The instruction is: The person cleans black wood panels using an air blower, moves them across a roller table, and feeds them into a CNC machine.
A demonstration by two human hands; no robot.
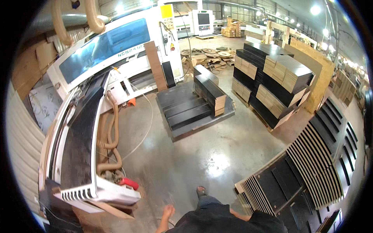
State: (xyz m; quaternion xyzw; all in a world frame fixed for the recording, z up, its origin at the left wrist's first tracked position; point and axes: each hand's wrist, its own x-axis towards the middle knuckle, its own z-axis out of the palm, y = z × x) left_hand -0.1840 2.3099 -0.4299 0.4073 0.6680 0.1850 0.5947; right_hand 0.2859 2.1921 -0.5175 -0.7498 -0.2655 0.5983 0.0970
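Note:
My left hand [168, 211] hangs low beside my body over the concrete floor, its fingers curled in and nothing seen in them. On the other side, a short stretch of my right arm [239, 215] shows below the dark sleeve; the fingers of that hand cannot be made out. Nearest to the right arm are slotted black panels [256, 194] with pale edges, standing in rows. To the left of my left hand is the end of a long machine bed [81, 155], with a red cylinder-like part [129, 183] low beside it.
A large white machine [105, 50] with a blue window stands at the far left. Ahead, black boards [210, 91] lie on a low black platform [186, 134]. Tall board stacks [272, 77] stand to the right. A hose [115, 128] and a thin cable [149, 124] run near the bed.

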